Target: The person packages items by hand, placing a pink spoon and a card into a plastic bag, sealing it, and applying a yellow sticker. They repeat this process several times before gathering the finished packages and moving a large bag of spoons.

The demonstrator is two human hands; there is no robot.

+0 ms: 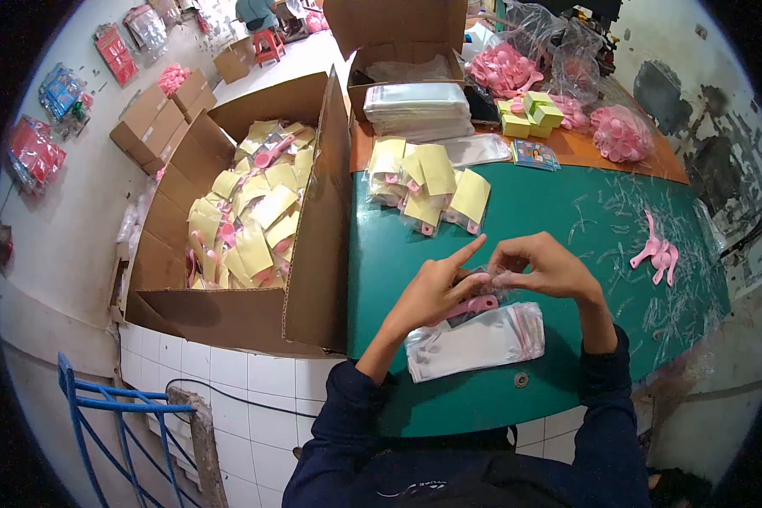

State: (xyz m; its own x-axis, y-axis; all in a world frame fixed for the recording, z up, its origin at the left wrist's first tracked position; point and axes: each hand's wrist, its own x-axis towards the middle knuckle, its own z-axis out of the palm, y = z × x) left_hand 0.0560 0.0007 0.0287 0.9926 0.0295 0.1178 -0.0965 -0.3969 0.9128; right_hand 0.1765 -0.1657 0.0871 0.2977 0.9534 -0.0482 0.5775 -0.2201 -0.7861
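Over the green table [516, 212], both my hands pinch at a small clear plastic bag that holds a pink plastic spoon [483, 303]. My left hand [438, 289] has thumb and fingers closed on the bag, its index finger stretched forward. Thumb and fingertips of my right hand [546, 264] are pressed together at the bag's upper end. Much of the bag is hidden by the fingers. Directly beneath lies a stack of flat clear plastic bags [470, 349]. Ahead of the hands rests a pile of packed spoons with yellow cards [427, 178].
A large cardboard box [317, 220] full of packed spoons stands left of the table. Loose pink spoons [657, 254] and clear plastic scraps [677, 317] lie at right. At the back are stacked bags [416, 103], green-yellow boxes [529, 117] and bagged pink spoons [622, 133].
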